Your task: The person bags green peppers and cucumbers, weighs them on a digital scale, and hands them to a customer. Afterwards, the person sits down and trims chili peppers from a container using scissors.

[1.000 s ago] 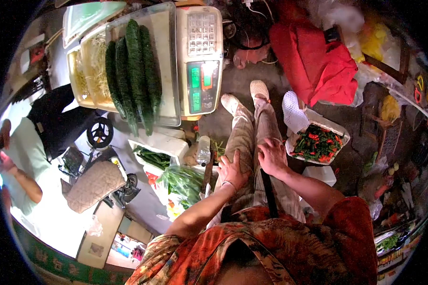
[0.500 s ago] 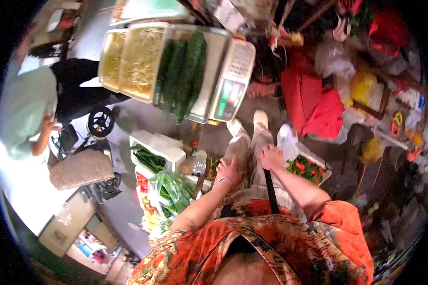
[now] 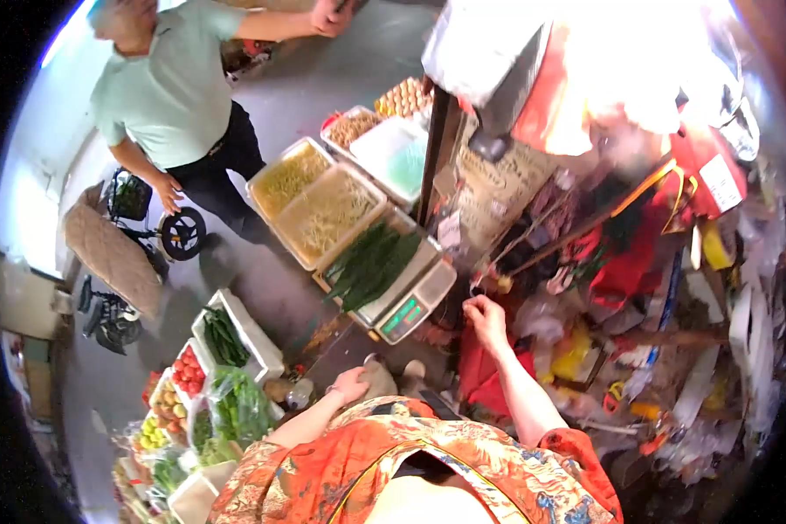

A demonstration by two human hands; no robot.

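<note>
My left hand [image 3: 350, 384] rests on my knee, its fingers bent over the trouser cloth and partly blurred. My right hand [image 3: 484, 316] is stretched forward, just right of the digital scale [image 3: 417, 301], with thumb and fingers drawn together; anything between them is too small to make out. Long green cucumbers [image 3: 374, 265] lie in a clear tray on the scale. Two trays of sprouts [image 3: 334, 214] stand beside them. Below my right hand is a red cloth [image 3: 485, 375].
A person in a pale green shirt [image 3: 170, 87] stands at the upper left near a scooter [image 3: 113, 253]. Vegetable boxes [image 3: 258, 341] line the lower left. Plastic bags and clutter [image 3: 576, 349] fill the right. A dark post [image 3: 438, 157] rises behind the scale.
The view has swung up and to the right. My right hand has left my leg and reached forward beside the scale. My left hand stays on my leg. The other person now shows more fully.
</note>
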